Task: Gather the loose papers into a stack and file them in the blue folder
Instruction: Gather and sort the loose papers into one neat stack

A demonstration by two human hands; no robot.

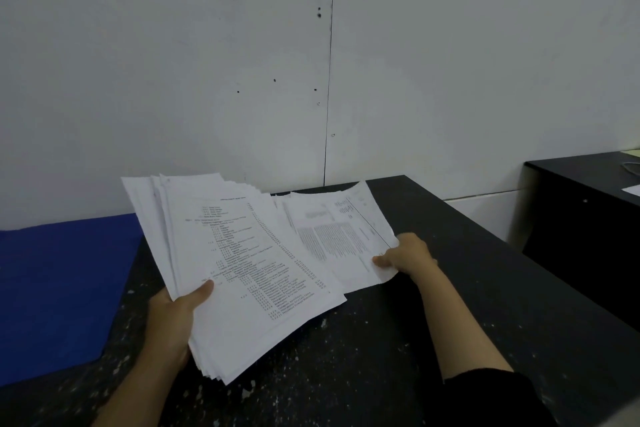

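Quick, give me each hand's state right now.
Left hand: closed on the thick fanned stack of white printed papers.
Right hand: closed on the loose white printed sheets.

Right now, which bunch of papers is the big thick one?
The stack in the left hand: many fanned sheets. The right hand grips a thinner bunch.

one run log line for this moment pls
left hand: holds paper stack | right hand: grips loose sheets | blue folder: on table, left | filing: not yet
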